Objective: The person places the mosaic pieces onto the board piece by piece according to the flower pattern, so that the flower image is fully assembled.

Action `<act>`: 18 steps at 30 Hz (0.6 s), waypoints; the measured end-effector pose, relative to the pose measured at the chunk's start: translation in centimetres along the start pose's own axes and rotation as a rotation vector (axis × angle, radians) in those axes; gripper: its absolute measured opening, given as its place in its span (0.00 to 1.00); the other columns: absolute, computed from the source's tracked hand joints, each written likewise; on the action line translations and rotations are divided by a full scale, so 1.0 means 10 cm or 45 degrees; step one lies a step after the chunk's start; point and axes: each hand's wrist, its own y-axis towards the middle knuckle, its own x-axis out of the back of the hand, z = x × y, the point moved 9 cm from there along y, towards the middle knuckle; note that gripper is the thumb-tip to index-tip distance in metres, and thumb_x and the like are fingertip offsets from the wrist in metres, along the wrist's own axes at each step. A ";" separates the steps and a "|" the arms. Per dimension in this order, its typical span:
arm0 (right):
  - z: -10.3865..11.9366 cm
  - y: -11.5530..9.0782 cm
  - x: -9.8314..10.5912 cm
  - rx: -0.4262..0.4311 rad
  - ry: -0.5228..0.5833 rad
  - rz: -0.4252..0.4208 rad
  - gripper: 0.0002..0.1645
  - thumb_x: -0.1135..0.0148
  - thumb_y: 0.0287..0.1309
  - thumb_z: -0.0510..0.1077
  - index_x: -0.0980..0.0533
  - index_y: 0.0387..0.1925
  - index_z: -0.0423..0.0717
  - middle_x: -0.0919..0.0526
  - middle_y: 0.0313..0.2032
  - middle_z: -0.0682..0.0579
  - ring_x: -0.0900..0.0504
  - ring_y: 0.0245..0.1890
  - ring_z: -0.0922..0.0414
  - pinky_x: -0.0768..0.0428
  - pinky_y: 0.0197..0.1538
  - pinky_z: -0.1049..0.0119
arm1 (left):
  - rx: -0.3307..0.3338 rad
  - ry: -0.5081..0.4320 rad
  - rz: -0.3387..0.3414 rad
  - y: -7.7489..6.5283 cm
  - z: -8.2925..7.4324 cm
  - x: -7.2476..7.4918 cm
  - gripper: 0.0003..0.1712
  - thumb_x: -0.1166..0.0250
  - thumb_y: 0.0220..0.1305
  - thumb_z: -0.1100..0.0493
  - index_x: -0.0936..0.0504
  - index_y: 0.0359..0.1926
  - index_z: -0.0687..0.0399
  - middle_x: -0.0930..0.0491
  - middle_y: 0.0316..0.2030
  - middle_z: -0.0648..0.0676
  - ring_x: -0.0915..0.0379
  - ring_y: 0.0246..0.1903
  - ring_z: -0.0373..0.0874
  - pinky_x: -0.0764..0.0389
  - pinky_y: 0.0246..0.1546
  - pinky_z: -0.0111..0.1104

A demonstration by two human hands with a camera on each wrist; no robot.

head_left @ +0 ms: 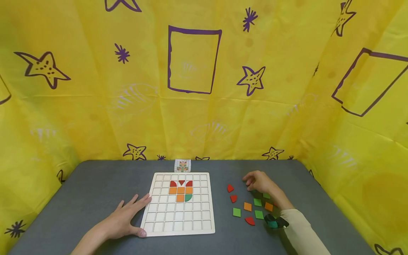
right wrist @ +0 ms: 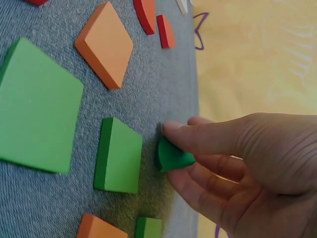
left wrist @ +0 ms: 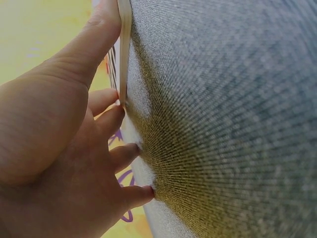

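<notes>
A white gridded board (head_left: 178, 216) lies on the table, with red, orange and green tiles set in some of its squares. At the board's left edge my left hand (head_left: 122, 219) rests with spread fingers, thumb by the near corner. In the left wrist view, that hand (left wrist: 64, 129) touches the board's edge (left wrist: 126, 44). Right of the loose tiles' far end is my right hand (head_left: 261, 182). Seen from the right wrist, the hand (right wrist: 233, 168) pinches a dark green rounded tile (right wrist: 173, 156) between thumb and fingers, just by the table surface.
Loose green squares (head_left: 237, 212), orange squares (head_left: 247, 206) and red quarter-circle tiles (head_left: 250, 221) are scattered right of the board. A small pattern card (head_left: 182, 165) lies behind the board. A yellow printed curtain (head_left: 197, 117) surrounds the grey table (head_left: 105, 184).
</notes>
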 end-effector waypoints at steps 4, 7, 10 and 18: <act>-0.02 -0.02 0.03 -0.032 -0.009 0.015 0.20 0.30 0.43 0.23 0.19 0.43 0.31 0.16 0.27 0.50 0.20 0.29 0.57 0.19 0.32 0.64 | 0.006 0.001 0.003 0.02 0.00 -0.01 0.64 0.22 0.35 0.38 0.39 0.74 0.51 0.44 0.74 0.59 0.60 0.71 0.73 0.65 0.60 0.72; 0.00 -0.04 0.05 -0.045 -0.009 0.039 0.21 0.32 0.44 0.22 0.19 0.44 0.30 0.15 0.28 0.48 0.18 0.29 0.56 0.18 0.33 0.63 | 0.011 0.003 0.010 0.02 0.00 -0.01 0.64 0.22 0.35 0.38 0.39 0.74 0.51 0.44 0.74 0.60 0.60 0.71 0.73 0.65 0.60 0.73; 0.07 -0.04 0.06 -0.035 -0.009 0.066 0.20 0.34 0.46 0.21 0.20 0.45 0.29 0.15 0.30 0.46 0.17 0.31 0.54 0.16 0.34 0.61 | 0.011 0.002 0.011 0.01 0.01 -0.01 0.64 0.22 0.35 0.38 0.39 0.74 0.51 0.44 0.74 0.60 0.60 0.71 0.73 0.64 0.60 0.73; 0.14 -0.04 0.05 -0.034 0.019 0.050 0.21 0.34 0.48 0.22 0.20 0.47 0.29 0.14 0.31 0.46 0.15 0.32 0.53 0.16 0.35 0.61 | 0.013 0.002 0.007 0.01 0.01 -0.01 0.64 0.22 0.35 0.38 0.39 0.74 0.51 0.44 0.74 0.60 0.60 0.71 0.73 0.64 0.60 0.73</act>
